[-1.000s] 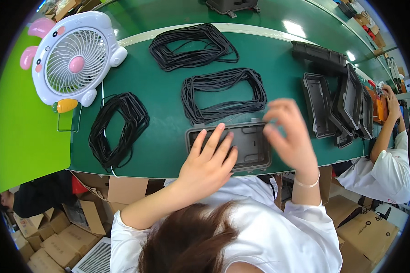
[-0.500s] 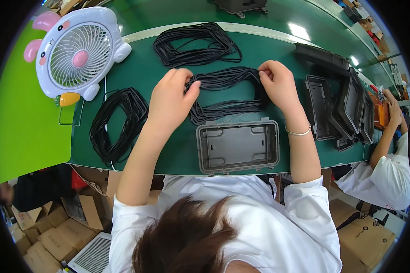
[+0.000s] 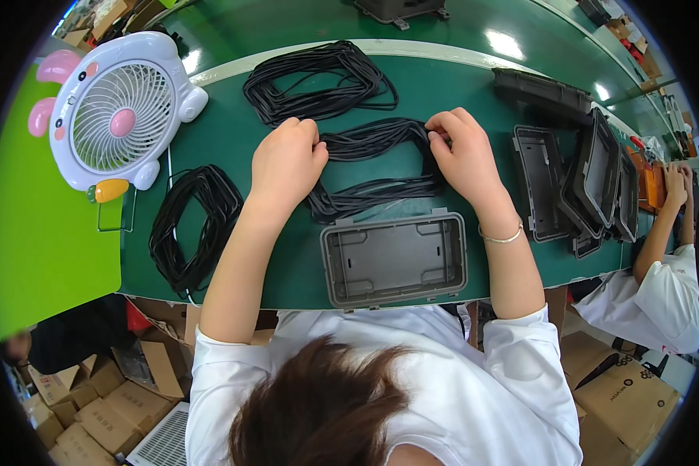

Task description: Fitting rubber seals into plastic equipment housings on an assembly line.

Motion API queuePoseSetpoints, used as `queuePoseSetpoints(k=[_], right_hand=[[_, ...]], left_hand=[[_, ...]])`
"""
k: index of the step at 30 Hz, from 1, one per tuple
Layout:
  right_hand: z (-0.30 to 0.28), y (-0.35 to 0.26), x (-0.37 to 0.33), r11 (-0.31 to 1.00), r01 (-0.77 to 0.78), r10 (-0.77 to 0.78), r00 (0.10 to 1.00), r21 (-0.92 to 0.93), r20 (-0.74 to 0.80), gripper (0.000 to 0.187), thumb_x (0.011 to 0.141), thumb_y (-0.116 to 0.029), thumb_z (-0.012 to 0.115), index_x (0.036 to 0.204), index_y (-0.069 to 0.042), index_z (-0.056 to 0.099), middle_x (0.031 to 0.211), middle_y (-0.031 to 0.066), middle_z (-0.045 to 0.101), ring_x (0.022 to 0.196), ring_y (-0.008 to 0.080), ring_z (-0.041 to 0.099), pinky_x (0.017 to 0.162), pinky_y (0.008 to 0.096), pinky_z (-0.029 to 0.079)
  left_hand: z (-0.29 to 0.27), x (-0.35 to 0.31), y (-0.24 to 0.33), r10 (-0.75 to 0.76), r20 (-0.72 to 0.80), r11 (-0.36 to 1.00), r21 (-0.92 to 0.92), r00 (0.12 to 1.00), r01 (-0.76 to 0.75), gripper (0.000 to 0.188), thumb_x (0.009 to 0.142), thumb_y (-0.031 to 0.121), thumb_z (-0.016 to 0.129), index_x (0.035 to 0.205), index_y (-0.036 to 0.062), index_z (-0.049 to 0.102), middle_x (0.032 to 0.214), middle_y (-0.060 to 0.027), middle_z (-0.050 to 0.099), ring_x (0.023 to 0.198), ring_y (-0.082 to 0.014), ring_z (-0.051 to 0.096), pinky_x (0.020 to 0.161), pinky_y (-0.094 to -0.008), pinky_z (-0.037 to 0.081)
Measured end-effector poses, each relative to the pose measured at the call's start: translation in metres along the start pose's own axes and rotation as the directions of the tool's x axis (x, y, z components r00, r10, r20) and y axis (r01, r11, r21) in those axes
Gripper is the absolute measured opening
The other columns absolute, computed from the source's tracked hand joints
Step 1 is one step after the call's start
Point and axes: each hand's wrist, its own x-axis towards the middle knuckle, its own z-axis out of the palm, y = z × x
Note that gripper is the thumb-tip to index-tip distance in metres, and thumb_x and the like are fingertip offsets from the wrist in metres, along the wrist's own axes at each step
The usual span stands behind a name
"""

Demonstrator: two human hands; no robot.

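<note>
Grips (image 3: 287,161) (image 3: 464,155) moved onto black coil (image 3: 374,141).

1. Looks down from the wearer's head (image 3: 311,404), as left of two fisheyes.
2. Faces the green worktable (image 3: 297,268), upright, unmirrored.
3. Sits close, yet takes in cardboard boxes (image 3: 124,412) below the edge.

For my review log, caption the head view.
Left hand and right hand at opposite ends of a black cable coil, beyond a grey box.

1) White shirt (image 3: 462,380), loose and softly creased, its curved neckline (image 3: 413,446) showing low in view
2) Short, wide white sleeves (image 3: 524,342), leaving both forearms (image 3: 239,283) uncovered
3) Thin silvery bracelet (image 3: 502,238) around the right wrist (image 3: 495,220)
4) Long, loose hair (image 3: 314,404)
</note>
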Motion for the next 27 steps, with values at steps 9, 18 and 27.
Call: queuePoseSetpoints(k=[9,18,27], right_hand=[[0.003,-0.032,0.014,0.932,0.353,-0.351,0.936,0.086,-0.040,0.036,0.070,-0.012,0.069,0.102,-0.004,0.056,0.097,0.0133,0.053,0.092,0.0310,0.050,0.080,0.0367,0.044],[-0.011,0.033,0.021,0.918,-0.045,-0.013,0.990,-0.394,-0.142,0.019,0.073,-0.013,0.068,0.084,-0.002,0.058,0.084,0.0151,0.056,0.079,0.0303,0.055,0.071,0.0383,0.048],[-0.063,-0.018,-0.038,0.865,-0.024,-0.227,0.872,0.501,0.434,0.012,0.071,0.003,0.064,0.079,0.000,0.055,0.075,0.0048,0.053,0.066,0.0155,0.050,0.060,0.0256,0.043]], left_hand=[[-0.033,-0.013,0.044,-0.025,-0.107,0.702,-0.709,0.994,-0.058,0.010,0.078,0.003,0.058,0.079,0.0014,0.048,0.074,-0.0081,0.049,0.063,-0.0177,0.050,0.056,-0.0269,0.043],[-0.029,-0.031,0.048,0.036,0.006,0.421,-0.907,0.999,-0.010,0.004,0.088,0.003,0.051,0.088,0.0035,0.047,0.065,0.0004,0.048,0.055,-0.0047,0.042,0.048,-0.0207,0.035],[-0.027,-0.058,0.022,0.038,0.052,0.146,-0.988,0.998,0.046,0.016,0.085,-0.003,0.051,0.101,0.0000,0.050,0.082,-0.0041,0.054,0.079,-0.0106,0.055,0.070,-0.0233,0.046]])
